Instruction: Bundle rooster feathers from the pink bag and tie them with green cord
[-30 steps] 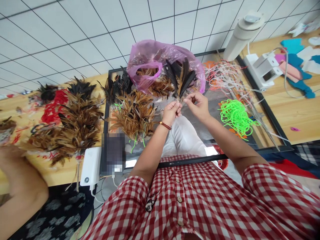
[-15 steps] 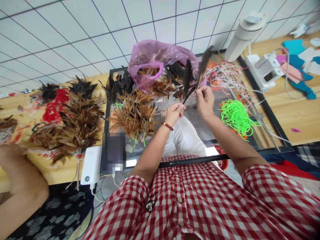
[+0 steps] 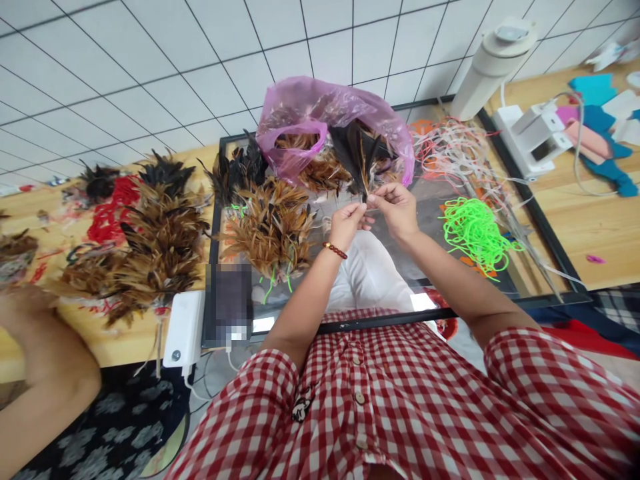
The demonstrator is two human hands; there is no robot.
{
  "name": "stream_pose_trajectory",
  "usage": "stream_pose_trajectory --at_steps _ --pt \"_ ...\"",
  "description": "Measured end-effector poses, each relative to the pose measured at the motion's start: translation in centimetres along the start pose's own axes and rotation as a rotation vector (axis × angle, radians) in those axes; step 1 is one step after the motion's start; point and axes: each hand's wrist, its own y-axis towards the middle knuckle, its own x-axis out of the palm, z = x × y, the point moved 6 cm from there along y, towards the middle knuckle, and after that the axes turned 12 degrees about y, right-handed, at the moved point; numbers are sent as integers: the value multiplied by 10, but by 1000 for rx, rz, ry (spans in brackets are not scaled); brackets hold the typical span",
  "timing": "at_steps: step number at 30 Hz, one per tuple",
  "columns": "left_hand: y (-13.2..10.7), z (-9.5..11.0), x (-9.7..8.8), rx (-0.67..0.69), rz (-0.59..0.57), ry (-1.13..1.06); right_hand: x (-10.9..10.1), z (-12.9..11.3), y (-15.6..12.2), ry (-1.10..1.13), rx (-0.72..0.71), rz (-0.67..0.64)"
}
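Dark feathers [image 3: 358, 157] stand upright in a small fan above the glass tabletop, their quills gathered between my hands. My left hand [image 3: 347, 227], with a bead bracelet at the wrist, pinches them low on the quills. Fingertips of my right hand [image 3: 397, 208] are closed on the same feathers from the other side, touching near the left thumb. Just behind them lies a pink plastic bag [image 3: 295, 110] with brown and black feathers in its mouth. Left of my hands rests a heap of brown feather bunches [image 3: 273, 223] with green ties.
Green cords [image 3: 475, 233] and pale strings [image 3: 453, 153] lie at the right. A white cylinder [image 3: 493, 70] and a power strip [image 3: 520, 140] stand behind. At left are more feather bunches [image 3: 160, 247], a power bank [image 3: 183, 330] and another person's arm [image 3: 50, 373].
My right hand has moved left and down, bringing its feather against those in my left hand. The feathers, apart before, now form one fan.
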Motion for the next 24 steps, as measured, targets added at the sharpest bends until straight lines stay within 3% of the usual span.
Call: stream_pose_trajectory --at_steps 6,10,12,14,19,21,24 --pt "1 -2 1 1 14 36 -2 4 3 -109 -46 -3" --pt "0 0 1 -6 -36 12 -24 -17 22 -210 -249 66" --pt "-2 2 0 -16 -66 -14 -31 -26 29 -196 -261 70" --pt "-3 5 -1 -28 -101 -25 -27 -29 30 -163 -156 -35" --pt "-6 1 4 -128 -291 -11 9 -9 2 -73 318 -466" --pt "-10 -2 8 -171 -371 -3 13 -3 -4 -26 416 -478" --pt "-13 -2 10 -192 -420 -35 7 0 -1 -7 394 -365"
